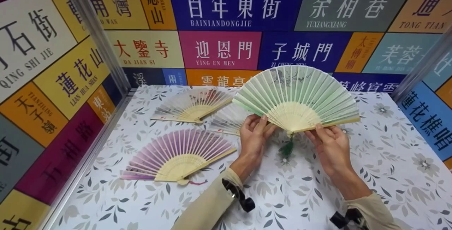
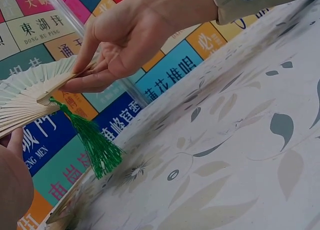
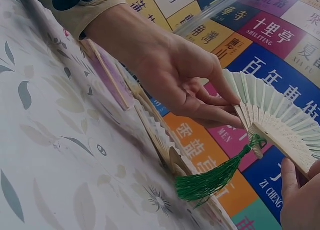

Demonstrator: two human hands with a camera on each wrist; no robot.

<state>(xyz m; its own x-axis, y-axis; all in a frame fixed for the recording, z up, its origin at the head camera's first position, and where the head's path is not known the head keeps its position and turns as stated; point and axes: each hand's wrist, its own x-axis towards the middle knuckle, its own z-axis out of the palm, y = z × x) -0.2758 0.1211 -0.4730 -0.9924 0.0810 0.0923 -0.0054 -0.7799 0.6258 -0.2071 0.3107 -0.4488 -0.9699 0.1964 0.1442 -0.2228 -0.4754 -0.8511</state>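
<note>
A green folding fan [image 1: 300,92] is spread wide above the table, its pale ribs fanned upward. From its pivot hangs a dark green tassel [image 1: 286,147], also seen as a bright green tassel [image 2: 97,140] in the left wrist view. My left hand [image 1: 252,140] pinches the fan's left edge between thumb and fingers. At the other end, my right hand [image 1: 332,145] pinches the pale right guard stick. Left of my hands a purple fan [image 1: 183,155] lies open on the table. Partly behind my left hand and the green fan lies a whitish fan [image 1: 229,118].
Another open fan, grey-white with red marks [image 1: 197,104], lies farther back on the table. The white leaf-patterned tablecloth [image 1: 282,194] covers the tabletop. Colourful panels with Chinese lettering [image 1: 226,4] enclose the back and sides, joined by metal corner posts [image 1: 95,28].
</note>
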